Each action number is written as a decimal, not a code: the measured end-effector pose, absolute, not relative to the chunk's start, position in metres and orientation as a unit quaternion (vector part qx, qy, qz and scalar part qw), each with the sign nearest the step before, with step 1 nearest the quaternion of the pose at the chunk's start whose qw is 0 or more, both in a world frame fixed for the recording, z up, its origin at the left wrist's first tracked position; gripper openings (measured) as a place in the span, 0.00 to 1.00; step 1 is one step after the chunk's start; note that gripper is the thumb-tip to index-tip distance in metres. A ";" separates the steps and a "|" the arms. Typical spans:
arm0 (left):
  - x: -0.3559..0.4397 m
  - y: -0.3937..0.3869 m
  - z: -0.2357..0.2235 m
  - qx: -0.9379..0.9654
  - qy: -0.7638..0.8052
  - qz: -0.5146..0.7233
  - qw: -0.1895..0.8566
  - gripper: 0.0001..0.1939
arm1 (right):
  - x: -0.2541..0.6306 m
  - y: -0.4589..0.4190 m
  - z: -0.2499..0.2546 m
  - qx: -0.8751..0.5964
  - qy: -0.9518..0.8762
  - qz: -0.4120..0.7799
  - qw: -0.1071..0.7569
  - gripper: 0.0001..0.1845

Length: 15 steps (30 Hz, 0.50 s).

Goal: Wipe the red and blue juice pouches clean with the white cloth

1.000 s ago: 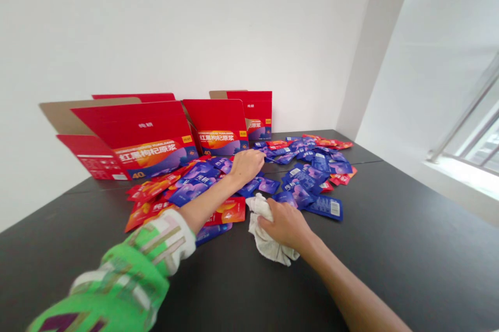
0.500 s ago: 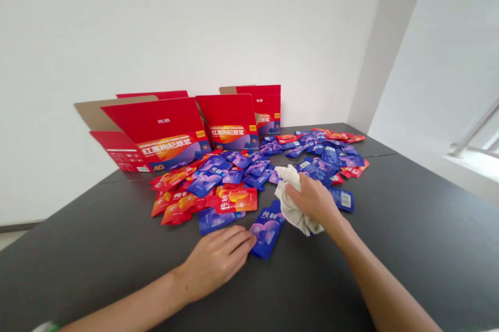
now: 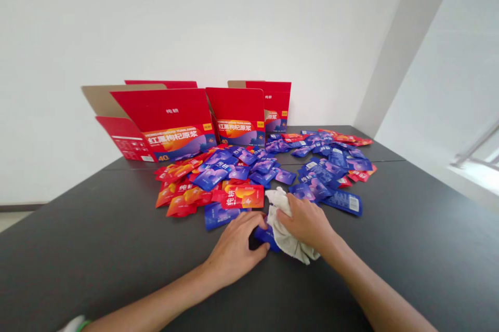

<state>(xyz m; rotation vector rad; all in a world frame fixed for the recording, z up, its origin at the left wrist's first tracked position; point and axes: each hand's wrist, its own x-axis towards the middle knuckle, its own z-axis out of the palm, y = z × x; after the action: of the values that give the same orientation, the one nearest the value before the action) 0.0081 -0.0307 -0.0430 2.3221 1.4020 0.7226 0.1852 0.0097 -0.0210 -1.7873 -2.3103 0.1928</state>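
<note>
A blue-purple pouch (image 3: pixel 265 237) lies flat on the dark table in front of me. My left hand (image 3: pixel 238 241) grips its left side, with the thumb at the near edge and the fingers at the far one. Bunched in my right hand (image 3: pixel 307 222) is a whitish cloth (image 3: pixel 286 238), which lies over the right part of the pouch and hides it. Just behind my left fingers are another blue pouch (image 3: pixel 220 216) and a red-orange pouch (image 3: pixel 245 196).
A mixed heap of red and blue pouches (image 3: pixel 212 176) sits behind my hands, with a second heap (image 3: pixel 325 166) to the right. Open red cartons (image 3: pixel 177 134), (image 3: pixel 239 124), (image 3: pixel 276 108) stand along the white wall. The black table (image 3: pixel 117 249) carries everything.
My right hand has brought the cloth left and down onto the blue pouch. My left thumb has spread to the pouch's near edge. The view has shifted slightly.
</note>
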 end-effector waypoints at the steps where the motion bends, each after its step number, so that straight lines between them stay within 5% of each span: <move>1: 0.008 -0.029 -0.044 0.810 0.492 0.265 0.175 0.10 | 0.182 0.007 -0.021 -0.593 -0.795 0.069 0.107 0.19; 6: 0.005 -0.028 -0.050 0.808 0.482 0.287 0.181 0.04 | 0.169 -0.005 -0.018 -0.515 -0.848 0.075 0.100 0.18; 15: 0.014 -0.028 -0.045 0.809 0.501 0.279 0.130 0.05 | 0.190 0.025 -0.022 -0.663 -0.739 0.082 0.093 0.22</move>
<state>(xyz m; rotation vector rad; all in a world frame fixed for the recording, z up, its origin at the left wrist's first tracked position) 0.0136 -0.0280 -0.0446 2.3503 1.4570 0.8115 0.1899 0.0248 -0.0221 -1.9672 -2.1932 0.2433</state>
